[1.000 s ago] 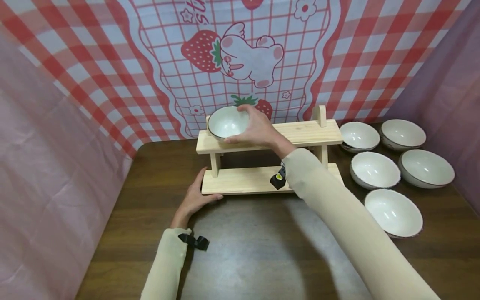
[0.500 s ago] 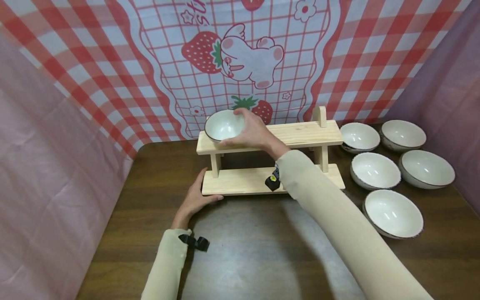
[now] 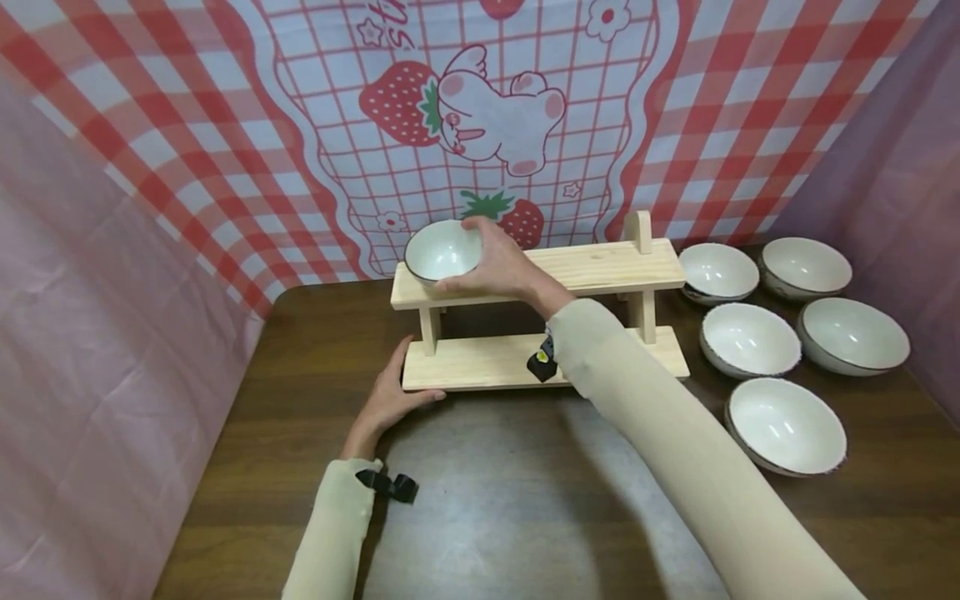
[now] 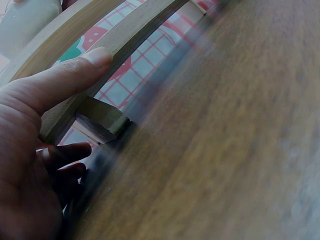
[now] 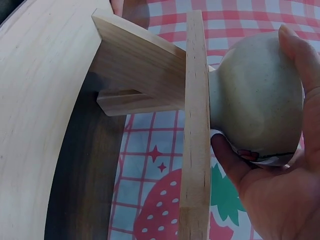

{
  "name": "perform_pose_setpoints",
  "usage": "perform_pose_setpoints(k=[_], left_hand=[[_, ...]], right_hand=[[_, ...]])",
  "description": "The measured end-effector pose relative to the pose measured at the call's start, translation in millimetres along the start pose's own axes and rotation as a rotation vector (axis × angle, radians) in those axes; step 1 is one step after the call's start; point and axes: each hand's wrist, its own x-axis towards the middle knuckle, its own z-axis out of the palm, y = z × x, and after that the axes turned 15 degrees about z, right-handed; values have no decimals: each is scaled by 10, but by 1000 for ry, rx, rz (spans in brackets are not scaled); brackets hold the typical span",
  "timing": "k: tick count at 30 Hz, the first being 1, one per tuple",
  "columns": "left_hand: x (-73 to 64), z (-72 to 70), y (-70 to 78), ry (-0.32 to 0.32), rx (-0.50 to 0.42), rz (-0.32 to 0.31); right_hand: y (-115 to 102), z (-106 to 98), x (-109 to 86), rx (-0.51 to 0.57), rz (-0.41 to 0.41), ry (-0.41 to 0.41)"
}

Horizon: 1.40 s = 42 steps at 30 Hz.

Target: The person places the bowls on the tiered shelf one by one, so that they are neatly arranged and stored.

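Observation:
A two-tier wooden rack stands at the back of the table. My right hand holds a white, dark-rimmed bowl by its side at the left end of the upper shelf. In the right wrist view, the bowl's foot meets the shelf's board, with thumb and fingers on opposite sides of the wall. At the left end of the lower shelf, my left hand grips the board. Its thumb lies along the front edge in the left wrist view, the other fingers round the end.
Several similar bowls stand on the table right of the rack, the nearest bowl in front. A checked strawberry cloth hangs close behind the rack. Pink curtains border both sides. Wooden table stretches before the rack.
My right hand has shifted the bowl slightly left and down towards the upper shelf's left end. The left hand has stayed on the rack.

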Motion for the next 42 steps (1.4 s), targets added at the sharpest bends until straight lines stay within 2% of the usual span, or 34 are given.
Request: perform_pose_setpoints(k=[10,16,29,42], left_hand=[[-7,4,-2,-2,-1,9],[-11,7,2,-1,-8,19],[-9,-4,1,7,-6,5],[-4,5,1,1,5,11]], right_hand=[[2,-20,-33,-5,-61,-21],[7,-92,-74,10,-63,5],[47,-278,-260,-56,-59,66],[180,-410,-451,-68,-110,105]])
